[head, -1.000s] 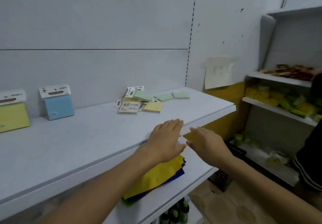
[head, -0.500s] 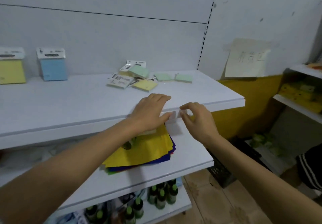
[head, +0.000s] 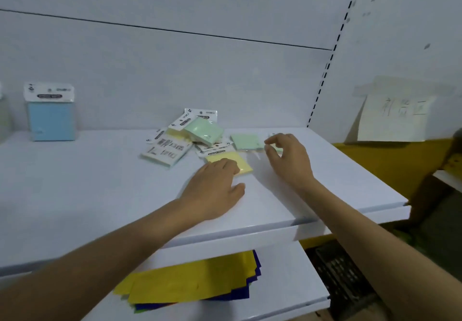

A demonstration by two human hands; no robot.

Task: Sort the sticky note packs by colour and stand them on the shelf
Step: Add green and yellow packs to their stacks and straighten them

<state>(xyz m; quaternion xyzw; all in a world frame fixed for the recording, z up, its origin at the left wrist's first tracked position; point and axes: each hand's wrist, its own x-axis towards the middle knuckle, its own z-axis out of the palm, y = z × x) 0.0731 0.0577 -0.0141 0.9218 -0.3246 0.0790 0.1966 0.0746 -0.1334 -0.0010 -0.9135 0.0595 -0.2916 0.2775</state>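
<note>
On the white shelf (head: 87,195) lies a loose pile of sticky note packs: a green pack (head: 203,129) on top, a face-down white-backed pack (head: 166,150), and a second green pack (head: 246,142) flat to the right. My left hand (head: 215,190) rests palm down, its fingertips on a yellow pack (head: 241,167) at the front of the pile. My right hand (head: 290,158) curls thumb and forefinger round a third green pack (head: 278,149), mostly hidden beneath it. A blue pack (head: 51,120) stands upright against the back wall at the left.
A lower shelf (head: 287,283) carries a stack of yellow and blue sheets (head: 190,283). A paper sign (head: 395,113) hangs on the wall to the right. A black crate (head: 347,285) sits on the floor below right.
Both hands have moved from the shelf's front edge up and back to the pile. The left now touches the yellow pack and the right has closed on the rightmost green pack.
</note>
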